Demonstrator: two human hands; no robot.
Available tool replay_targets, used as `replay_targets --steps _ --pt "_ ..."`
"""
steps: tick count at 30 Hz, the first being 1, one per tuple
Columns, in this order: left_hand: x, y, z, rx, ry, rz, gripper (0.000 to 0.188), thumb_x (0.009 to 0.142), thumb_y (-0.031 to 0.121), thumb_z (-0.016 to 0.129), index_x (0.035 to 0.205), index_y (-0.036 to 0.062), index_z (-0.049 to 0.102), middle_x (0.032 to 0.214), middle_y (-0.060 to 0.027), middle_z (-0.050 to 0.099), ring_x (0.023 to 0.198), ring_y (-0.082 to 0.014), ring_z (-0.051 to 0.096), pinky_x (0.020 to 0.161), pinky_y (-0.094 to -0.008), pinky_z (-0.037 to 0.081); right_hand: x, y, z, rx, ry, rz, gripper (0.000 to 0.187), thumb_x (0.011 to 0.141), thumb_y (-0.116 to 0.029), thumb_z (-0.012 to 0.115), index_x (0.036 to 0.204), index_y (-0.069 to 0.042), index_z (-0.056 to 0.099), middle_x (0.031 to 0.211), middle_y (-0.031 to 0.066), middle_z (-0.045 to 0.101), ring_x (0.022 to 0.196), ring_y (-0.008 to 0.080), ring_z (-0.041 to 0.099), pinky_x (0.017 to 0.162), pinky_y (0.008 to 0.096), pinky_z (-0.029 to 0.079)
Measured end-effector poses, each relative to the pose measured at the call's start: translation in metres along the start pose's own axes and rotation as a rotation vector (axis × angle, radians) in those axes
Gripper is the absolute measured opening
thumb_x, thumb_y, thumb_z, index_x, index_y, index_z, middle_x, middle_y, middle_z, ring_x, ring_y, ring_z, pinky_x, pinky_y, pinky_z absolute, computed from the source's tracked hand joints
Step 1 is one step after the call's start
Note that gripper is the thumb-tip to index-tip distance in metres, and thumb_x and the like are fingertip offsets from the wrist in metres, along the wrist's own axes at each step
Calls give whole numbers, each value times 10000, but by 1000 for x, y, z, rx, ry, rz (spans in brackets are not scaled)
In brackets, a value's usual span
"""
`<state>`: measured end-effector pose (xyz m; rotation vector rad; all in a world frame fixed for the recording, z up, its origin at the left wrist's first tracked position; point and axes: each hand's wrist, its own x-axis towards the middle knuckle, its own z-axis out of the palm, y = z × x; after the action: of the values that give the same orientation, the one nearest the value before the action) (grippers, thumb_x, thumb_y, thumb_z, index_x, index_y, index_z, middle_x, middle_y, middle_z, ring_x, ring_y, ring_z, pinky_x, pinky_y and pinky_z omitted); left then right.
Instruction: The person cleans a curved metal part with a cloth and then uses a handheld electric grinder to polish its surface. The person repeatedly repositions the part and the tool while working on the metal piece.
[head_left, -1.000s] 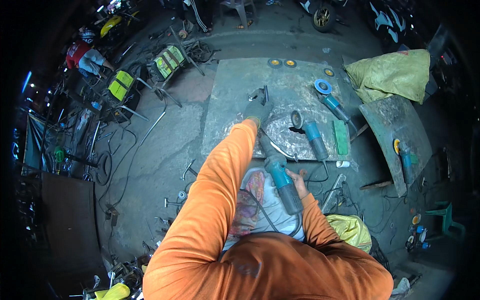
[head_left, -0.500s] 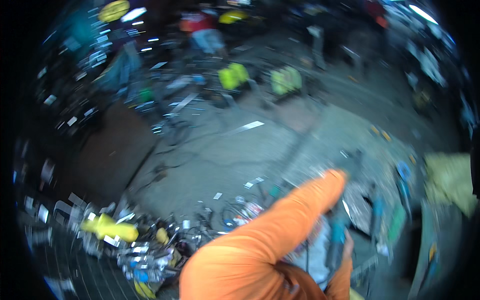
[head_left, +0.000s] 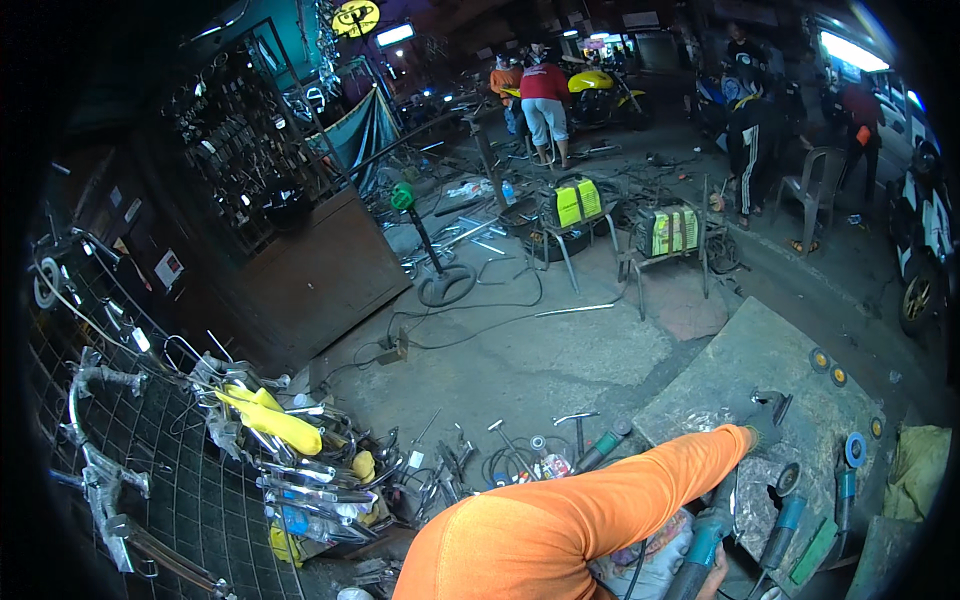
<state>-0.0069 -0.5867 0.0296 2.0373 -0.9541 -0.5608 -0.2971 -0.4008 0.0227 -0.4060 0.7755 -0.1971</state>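
My left arm, in an orange sleeve, reaches across to the right over a worn work table. At its end, my left hand (head_left: 766, 430) looks dark and gloved, closed at the foot of a dark, bent metal piece (head_left: 776, 403); its fingers are hard to make out. Lower down, my right hand (head_left: 715, 575) is wrapped round the body of a teal angle grinder (head_left: 694, 562), whose head points up toward the table. A second teal grinder (head_left: 784, 530) lies on the table to the right, its disc upward, and another grinder (head_left: 846, 490) with a blue disc is beyond it.
The table (head_left: 725, 360) also bears loose yellow-centred discs (head_left: 829, 365). Metal parts and a yellow piece (head_left: 275, 420) are heaped at the left by a wire mesh. Two green welding machines (head_left: 668, 232) stand on metal stands ahead. Cables cross the floor. Several people are farther off.
The view has swung to the right and steadied from a blur, so things sit differently in it. My left arm still reaches over the table, and my right hand still holds the grinder.
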Motion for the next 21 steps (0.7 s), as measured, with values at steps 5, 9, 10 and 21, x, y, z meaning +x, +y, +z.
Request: replay_targets --steps 5,9,10,21 --pt "-17 12 -13 -83 -35 -68 654 840 280 692 1376 -3 445 1022 -254 677 911 -367 695 780 -466 549 -12 5 12 -37 29 -45 602 945 -586 538 1191 -40 603 871 207 714 630 369 697 562 493 601" --pt "-31 28 -35 -217 -126 -125 674 826 250 702 1391 4 432 1022 -241 678 907 -346 696 767 -459 551 -13 7 17 -47 41 -48 592 943 -578 542 1188 -43 604 874 202 714 631 367 695 567 494 600" --pt "-34 31 -40 -244 -139 -139 679 822 243 705 1395 6 428 1022 -238 678 906 -340 696 764 -457 552 -13 7 18 -53 43 -50 589 942 -576 543 1187 -43 605 874 200 714 632 366 694 569 495 600" --pt "-38 35 -43 -313 -106 -148 589 830 237 727 1328 25 496 970 -168 686 850 -263 683 719 -417 547 -13 1 5 -53 150 -23 561 935 -554 555 1178 -51 608 881 185 713 634 360 689 583 498 598"
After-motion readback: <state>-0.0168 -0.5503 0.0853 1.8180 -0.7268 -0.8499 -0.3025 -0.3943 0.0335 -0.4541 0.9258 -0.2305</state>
